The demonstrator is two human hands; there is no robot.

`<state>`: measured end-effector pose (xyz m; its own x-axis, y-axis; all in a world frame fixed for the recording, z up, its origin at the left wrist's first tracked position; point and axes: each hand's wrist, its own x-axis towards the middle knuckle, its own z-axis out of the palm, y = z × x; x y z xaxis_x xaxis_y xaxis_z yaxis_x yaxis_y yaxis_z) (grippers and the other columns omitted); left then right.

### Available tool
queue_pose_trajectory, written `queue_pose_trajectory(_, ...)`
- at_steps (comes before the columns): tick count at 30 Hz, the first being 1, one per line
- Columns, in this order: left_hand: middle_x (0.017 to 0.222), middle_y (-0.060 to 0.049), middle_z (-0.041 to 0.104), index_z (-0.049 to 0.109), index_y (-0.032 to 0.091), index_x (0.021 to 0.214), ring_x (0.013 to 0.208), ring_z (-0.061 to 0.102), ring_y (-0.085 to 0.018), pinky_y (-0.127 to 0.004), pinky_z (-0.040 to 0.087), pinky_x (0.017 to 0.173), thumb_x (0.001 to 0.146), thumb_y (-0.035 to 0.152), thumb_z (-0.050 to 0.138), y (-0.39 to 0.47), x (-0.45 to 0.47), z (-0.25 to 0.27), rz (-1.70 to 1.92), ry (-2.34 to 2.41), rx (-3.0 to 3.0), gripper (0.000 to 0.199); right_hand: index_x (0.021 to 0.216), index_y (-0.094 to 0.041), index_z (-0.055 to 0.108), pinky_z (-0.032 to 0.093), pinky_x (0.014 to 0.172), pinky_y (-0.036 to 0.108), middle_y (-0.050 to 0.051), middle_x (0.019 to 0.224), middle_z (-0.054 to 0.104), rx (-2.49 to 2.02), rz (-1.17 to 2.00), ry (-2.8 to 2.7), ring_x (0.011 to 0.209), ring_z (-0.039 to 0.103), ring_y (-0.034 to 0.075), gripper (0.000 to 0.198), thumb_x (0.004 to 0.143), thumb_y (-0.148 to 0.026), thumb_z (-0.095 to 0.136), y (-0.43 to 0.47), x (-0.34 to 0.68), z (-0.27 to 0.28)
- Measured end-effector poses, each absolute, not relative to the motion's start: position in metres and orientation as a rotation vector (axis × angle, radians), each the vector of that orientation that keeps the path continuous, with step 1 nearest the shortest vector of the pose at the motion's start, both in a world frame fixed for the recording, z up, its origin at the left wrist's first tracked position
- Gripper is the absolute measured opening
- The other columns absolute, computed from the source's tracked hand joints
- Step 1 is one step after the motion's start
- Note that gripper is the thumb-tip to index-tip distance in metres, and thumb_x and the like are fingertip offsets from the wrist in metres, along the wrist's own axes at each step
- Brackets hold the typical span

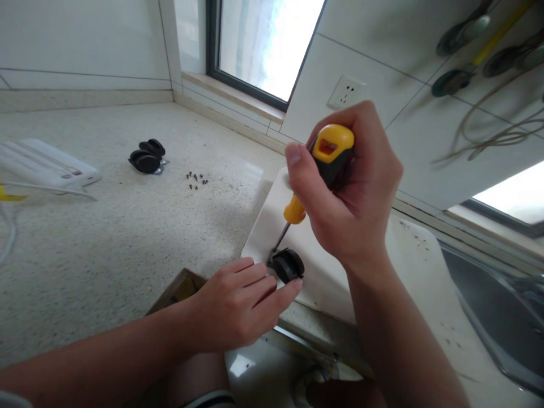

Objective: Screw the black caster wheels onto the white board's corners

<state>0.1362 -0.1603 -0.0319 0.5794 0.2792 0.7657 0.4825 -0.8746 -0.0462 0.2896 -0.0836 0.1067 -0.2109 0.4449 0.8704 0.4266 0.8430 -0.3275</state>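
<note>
The caster [288, 265] is sitting lower centre on the board [263, 226]; the left hand [244, 303] is touching it, whether pinching I can't tell. Centre right, the right hand [368, 181] is gripping the screwdriver [330, 163]; it's leaning, so the tip could be slipping! Screws [195, 177] are lying left of centre.

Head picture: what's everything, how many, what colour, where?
countertop: one, speckled pale, left
board: one, white, middle
wheels: apparently three, black, board and countertop
screws: about eight, dark, countertop
screwdriver: one, yellow and black, middle
flat device: one, white, left
cables: several, pale, both sides
strip: one, yellow, left edge
windows: two, dark-framed, top, right
tiles: many, white, behind
socket: one, white, among tiles
utensils: several, dark, upper right
sink: one, grey, right
left grip: one, bare, at wheel
right grip: one, bare, on screwdriver
arms: two, bare, bottom
leg: one, bottom
</note>
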Motion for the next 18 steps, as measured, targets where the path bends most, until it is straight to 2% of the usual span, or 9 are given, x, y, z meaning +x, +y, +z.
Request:
queue_pose_trajectory(8,0.078,0.000,0.069,0.070,0.008,0.137,0.071,0.062,-0.020,-0.039,0.050,0.065,0.106,0.017,0.063,-0.161,0.137,-0.032,-1.175,-0.626,-2.561,0.033,0.100,-0.024,0.064,0.057,0.075,0.029,0.002,0.101,0.065,-0.563,-0.187,-1.923,0.081,0.062,0.013,0.013,0.103,-0.030,0.076,-0.101,0.287,0.114)
queue_pose_trajectory(10,0.079,0.000,0.069,0.070,0.008,0.137,0.071,0.062,-0.020,-0.039,0.049,0.064,0.106,0.018,0.063,-0.161,0.136,-0.032,-1.179,-0.628,-2.568,0.033,0.100,-0.023,0.065,0.058,0.076,0.029,0.002,0.101,0.065,-0.589,-0.215,-1.999,0.081,0.062,0.012,0.013,0.103,-0.030,0.076,-0.108,0.290,0.121)
queue_pose_trajectory(12,0.081,0.000,0.071,0.069,0.009,0.137,0.072,0.064,-0.020,-0.039,0.050,0.064,0.106,0.017,0.063,-0.162,0.136,-0.032,-1.189,-0.622,-2.589,0.033,0.107,-0.022,0.068,0.059,0.074,0.030,0.003,0.103,0.067,-0.623,-0.105,-2.124,0.081,0.064,0.013,0.008,0.108,-0.030,0.066,-0.115,0.295,0.130)
queue_pose_trajectory(15,0.083,-0.001,0.072,0.068,0.009,0.134,0.073,0.064,-0.021,-0.040,0.050,0.063,0.105,0.016,0.062,-0.162,0.136,-0.032,-1.187,-0.612,-2.610,0.031,0.123,-0.021,0.070,0.058,0.065,0.032,0.003,0.108,0.074,-0.624,0.058,-2.240,0.076,0.067,0.013,0.020,0.110,-0.024,0.055,-0.122,0.303,0.139)
queue_pose_trajectory(18,0.080,0.000,0.069,0.068,0.009,0.134,0.069,0.062,-0.020,-0.039,0.048,0.060,0.105,0.016,0.062,-0.161,0.137,-0.030,-1.184,-0.617,-2.589,0.030,0.126,-0.021,0.073,0.060,0.068,0.031,0.002,0.108,0.078,-0.757,-0.222,-2.261,0.076,0.067,0.012,0.022,0.112,-0.036,0.065,-0.126,0.306,0.142)
